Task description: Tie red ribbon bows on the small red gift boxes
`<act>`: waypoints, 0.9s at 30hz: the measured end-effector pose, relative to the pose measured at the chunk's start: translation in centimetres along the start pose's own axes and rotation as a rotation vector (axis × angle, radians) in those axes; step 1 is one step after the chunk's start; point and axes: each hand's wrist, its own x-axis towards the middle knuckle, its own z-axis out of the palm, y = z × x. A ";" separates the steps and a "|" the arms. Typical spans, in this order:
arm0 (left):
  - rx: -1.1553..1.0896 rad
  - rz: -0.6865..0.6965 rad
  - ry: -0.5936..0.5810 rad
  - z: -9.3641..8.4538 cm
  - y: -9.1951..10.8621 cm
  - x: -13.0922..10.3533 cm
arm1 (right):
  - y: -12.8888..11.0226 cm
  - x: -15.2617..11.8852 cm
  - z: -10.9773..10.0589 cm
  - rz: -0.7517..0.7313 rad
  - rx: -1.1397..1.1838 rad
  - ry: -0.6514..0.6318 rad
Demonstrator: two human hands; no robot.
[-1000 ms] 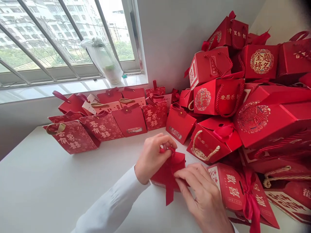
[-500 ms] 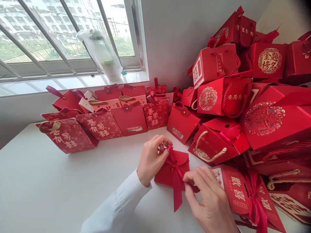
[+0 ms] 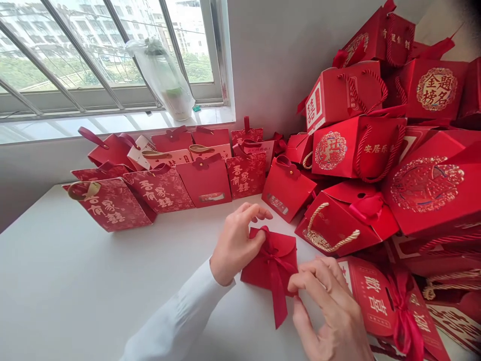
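Observation:
A small red gift box lies on the white table, a red ribbon tied in a bow over its flap. My left hand is at the box's upper left, thumb by the bow's top loop and index finger lifted away from it, so the hand is open. At the lower right corner is my right hand, thumb and index finger slightly apart beside the box edge. Whether its fingertips touch the box is hard to tell. One ribbon tail hangs over the box's front onto the table.
Red gift boxes with rope handles are piled high at the right. A ribboned red box sits just beside my right hand. Several small gift bags stand along the wall. A plastic-wrapped cup is on the windowsill.
My left thumb and fingers have parted, letting go of the ribbon's top loop. The right thumb and index finger have spread from their pinch on the ribbon. The view has shifted slightly.

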 end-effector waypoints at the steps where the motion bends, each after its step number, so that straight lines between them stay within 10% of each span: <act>1: 0.021 0.014 -0.029 -0.5 0.1 -0.1 | -0.2 0.2 -0.2 0.020 0.004 0.029; 14: 0.096 0.003 -0.108 -1.4 1.2 -0.5 | 0.6 4.4 2.4 0.240 -0.002 0.054; 27: -0.765 -0.317 -0.367 -2.2 1.1 -0.1 | 0.4 3.8 2.5 0.326 0.161 0.027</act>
